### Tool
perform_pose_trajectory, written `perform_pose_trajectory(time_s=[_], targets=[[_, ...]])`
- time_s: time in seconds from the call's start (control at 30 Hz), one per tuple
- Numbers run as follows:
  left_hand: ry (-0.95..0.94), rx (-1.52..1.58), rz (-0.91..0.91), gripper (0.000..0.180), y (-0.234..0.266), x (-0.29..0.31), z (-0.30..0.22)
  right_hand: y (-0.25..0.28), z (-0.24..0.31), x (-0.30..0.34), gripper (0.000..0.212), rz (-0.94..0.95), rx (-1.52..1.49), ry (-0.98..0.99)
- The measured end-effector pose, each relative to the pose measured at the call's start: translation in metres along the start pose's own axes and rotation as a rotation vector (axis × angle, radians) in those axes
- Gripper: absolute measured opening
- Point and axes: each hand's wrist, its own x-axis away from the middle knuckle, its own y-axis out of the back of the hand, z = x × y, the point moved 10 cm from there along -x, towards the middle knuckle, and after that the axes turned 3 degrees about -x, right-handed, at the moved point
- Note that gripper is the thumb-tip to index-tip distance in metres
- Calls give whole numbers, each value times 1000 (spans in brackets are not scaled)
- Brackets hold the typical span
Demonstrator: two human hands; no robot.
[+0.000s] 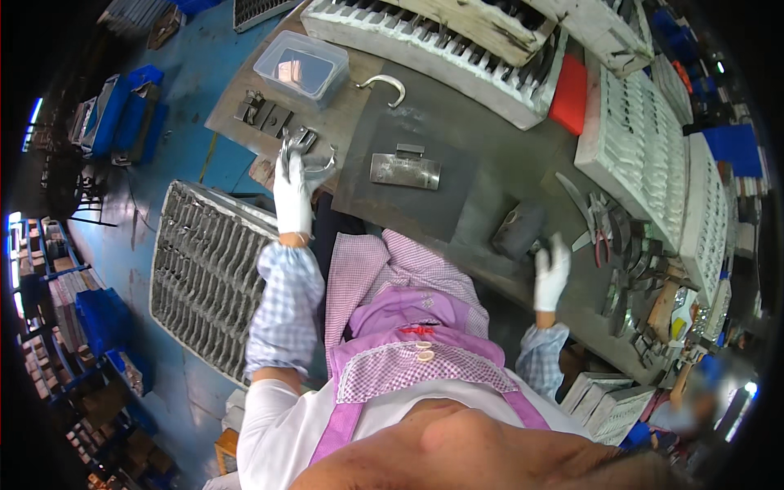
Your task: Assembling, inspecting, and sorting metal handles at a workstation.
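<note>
My left hand [292,200], in a white glove, is at the table's left edge, its fingers closed on a shiny curved metal piece [323,166]. Just beyond its fingertips is a small metal fixture [304,139], with dark metal blocks [263,114] behind it. My right hand [553,275], also gloved, hovers by the near table edge with fingers apart and nothing visible in them. Close to it sits a dark block [520,230]. Between the hands, a curved metal plate with a raised bar [406,170] lies on a dark mat [445,208].
Another curved metal piece [390,84] lies near a clear plastic box [304,69]. White foam trays [633,147] line the back and right, beside a red block [569,96]. Pliers [602,233] and other tools lie at right. A slotted tray [208,278] stands lower left.
</note>
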Motion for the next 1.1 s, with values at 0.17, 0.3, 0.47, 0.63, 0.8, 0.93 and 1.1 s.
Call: perform_pose_trajectory(time_s=[0.17,0.3,0.47,0.63,0.8,0.93,1.1], targets=[[-213,-162,425,28,-113,-53,-47,-28,15,-2,44,244,27,-353],[-387,-208,861,21,-222,-70,5,-58,97,-67,29,551,-686,-580],[-513,-496,908,20,-235,-55,2,85,268,-197,17,337,-1345,58],[-522,-514,918,24,-244,-55,-6,-92,136,-177,26,365,153,-11],[-670,-622,870,44,-234,-43,-4,-21,70,-90,28,-158,-1050,-384],[-102,-362,519,28,-167,-50,-43,18,3,-40,39,331,476,-446],[393,450,196,23,-77,54,-8,-30,212,-55,40,64,38,297]])
